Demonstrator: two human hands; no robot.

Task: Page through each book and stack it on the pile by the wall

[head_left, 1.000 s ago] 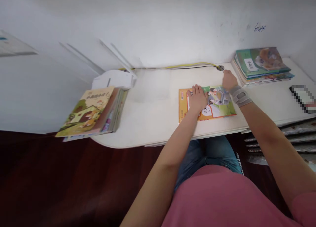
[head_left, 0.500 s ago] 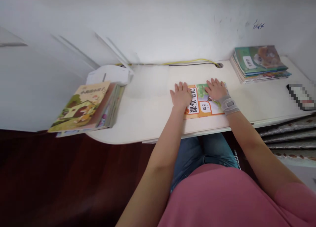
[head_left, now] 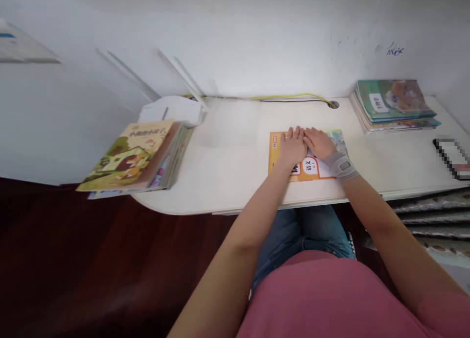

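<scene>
An orange-covered book with a green and white picture panel lies flat on the white desk, its title turned sideways. My left hand rests flat on the middle of its cover, fingers stretched toward the wall. Right beside it, fingertips close to the left hand's, my right hand lies flat on the cover too, with a grey watch band round the wrist. Together the hands hide much of the cover print.
On the left, a stack of picture books overhangs the desk edge before a white router with upright antennas. Another book stack stands at the back right, near a phone. Yellow and black cables run along the wall to a hole.
My left hand has slid right, from the book's left edge to its middle, beside my right hand. The view has shifted slightly, too.
</scene>
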